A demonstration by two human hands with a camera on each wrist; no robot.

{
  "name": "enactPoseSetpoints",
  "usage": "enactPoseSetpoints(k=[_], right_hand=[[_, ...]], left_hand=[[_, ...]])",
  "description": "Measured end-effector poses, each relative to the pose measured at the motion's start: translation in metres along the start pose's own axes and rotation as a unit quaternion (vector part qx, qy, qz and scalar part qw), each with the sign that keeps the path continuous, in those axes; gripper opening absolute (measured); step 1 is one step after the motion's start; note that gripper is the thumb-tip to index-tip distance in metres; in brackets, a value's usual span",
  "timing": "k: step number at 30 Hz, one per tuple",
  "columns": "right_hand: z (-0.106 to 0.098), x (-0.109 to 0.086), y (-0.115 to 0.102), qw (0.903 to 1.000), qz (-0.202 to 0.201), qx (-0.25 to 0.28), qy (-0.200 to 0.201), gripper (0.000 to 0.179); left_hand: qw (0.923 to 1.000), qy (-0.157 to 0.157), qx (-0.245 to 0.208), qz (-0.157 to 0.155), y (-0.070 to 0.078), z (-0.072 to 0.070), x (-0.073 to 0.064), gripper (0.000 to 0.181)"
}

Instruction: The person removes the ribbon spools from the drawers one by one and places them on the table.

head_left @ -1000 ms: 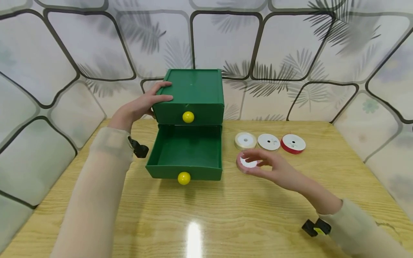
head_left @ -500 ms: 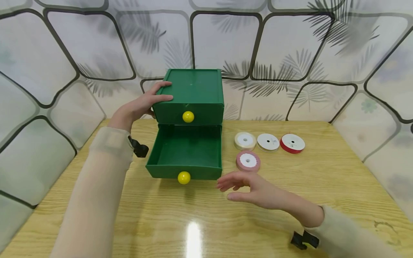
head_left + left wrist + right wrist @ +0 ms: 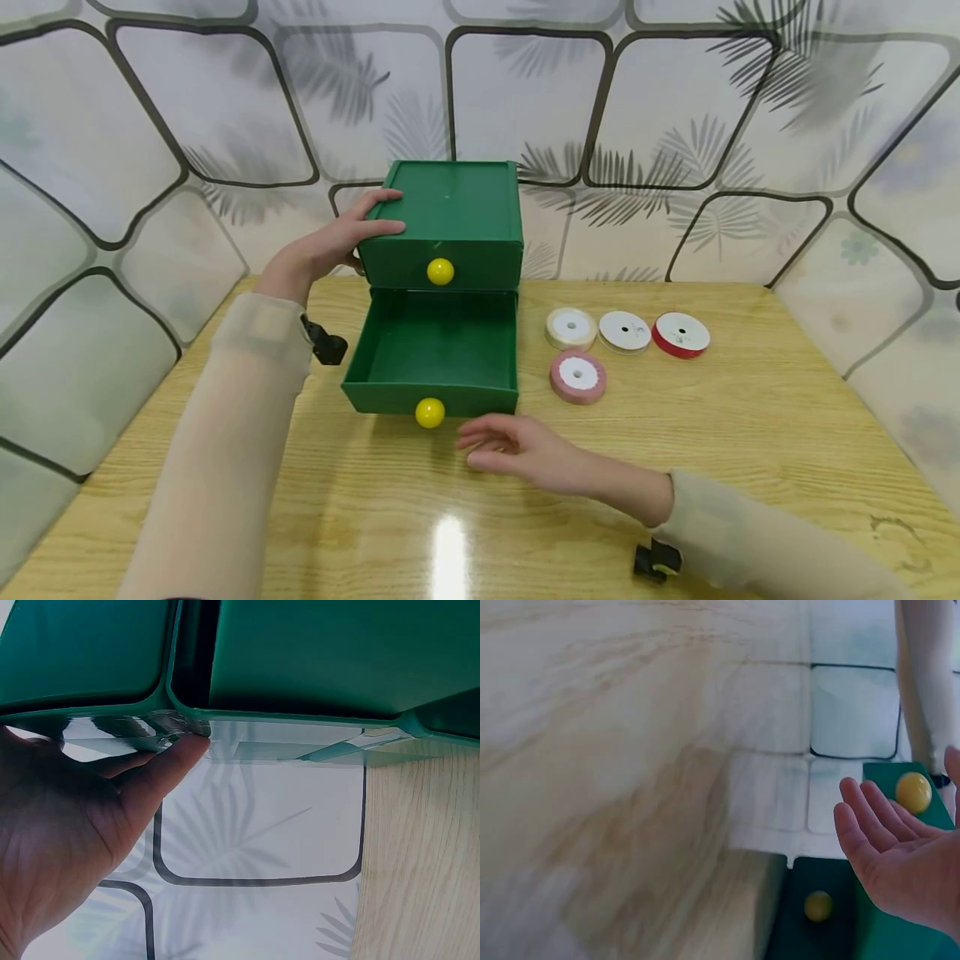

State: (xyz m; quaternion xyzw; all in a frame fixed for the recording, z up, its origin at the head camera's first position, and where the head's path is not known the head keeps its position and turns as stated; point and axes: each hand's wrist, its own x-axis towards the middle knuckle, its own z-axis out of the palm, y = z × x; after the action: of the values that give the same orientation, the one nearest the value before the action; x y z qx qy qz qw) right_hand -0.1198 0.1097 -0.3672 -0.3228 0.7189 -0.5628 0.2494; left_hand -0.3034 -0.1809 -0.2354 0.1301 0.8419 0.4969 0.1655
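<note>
A green two-drawer cabinet [image 3: 457, 200] stands against the wall, its upper drawer closed. Its lower drawer [image 3: 438, 342] is pulled out and holds nothing, with a yellow ball knob [image 3: 430, 412] on its front. My left hand [image 3: 330, 246] rests on the cabinet's upper left edge, two fingers lying straight on top. In the left wrist view its thumb touches the side wall. My right hand [image 3: 525, 450] is just in front of the lower drawer's right corner, fingers loosely bent, holding nothing. A pink ribbon spool [image 3: 578, 377] lies right of the drawer.
Behind the pink spool, a cream ribbon spool [image 3: 571, 328], a white spool [image 3: 624, 332] and a red ribbon spool [image 3: 681, 334] form a row on the wooden table [image 3: 360, 517]. Patterned wall panels [image 3: 525, 92] close off the back and both sides.
My right hand has left the pink spool and moved left and nearer, to the front of the lower drawer. The left hand, cabinet and spools stay put.
</note>
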Motion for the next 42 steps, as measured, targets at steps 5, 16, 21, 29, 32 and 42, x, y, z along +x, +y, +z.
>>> enactPoseSetpoints(k=[5, 16, 21, 29, 32, 42], right_hand=[[0.011, 0.013, 0.003, 0.9993, 0.018, 0.027, 0.021, 0.044], [0.037, 0.035, 0.0, 0.9955, 0.042, 0.046, 0.071, 0.04], [0.049, 0.042, -0.003, 0.9891, 0.055, 0.085, 0.107, 0.043], [0.059, 0.046, -0.005, 0.9765, 0.052, 0.127, 0.166, 0.044], [0.06, 0.047, -0.005, 0.9747, 0.052, 0.13, 0.174, 0.045], [0.057, 0.051, -0.003, 0.9733, 0.058, 0.128, 0.181, 0.046]], left_hand=[[1.0, -0.002, 0.0, -0.001, -0.001, 0.0, 0.001, 0.074], [1.0, -0.001, 0.0, 0.0, 0.0, 0.0, 0.001, 0.073], [1.0, 0.0, -0.002, -0.001, -0.001, 0.0, 0.0, 0.073], [1.0, 0.004, -0.002, 0.001, 0.0, 0.001, -0.001, 0.073], [1.0, 0.005, 0.001, 0.0, -0.001, 0.001, 0.0, 0.073], [1.0, 0.005, -0.001, 0.001, 0.0, 0.002, 0.0, 0.073]])
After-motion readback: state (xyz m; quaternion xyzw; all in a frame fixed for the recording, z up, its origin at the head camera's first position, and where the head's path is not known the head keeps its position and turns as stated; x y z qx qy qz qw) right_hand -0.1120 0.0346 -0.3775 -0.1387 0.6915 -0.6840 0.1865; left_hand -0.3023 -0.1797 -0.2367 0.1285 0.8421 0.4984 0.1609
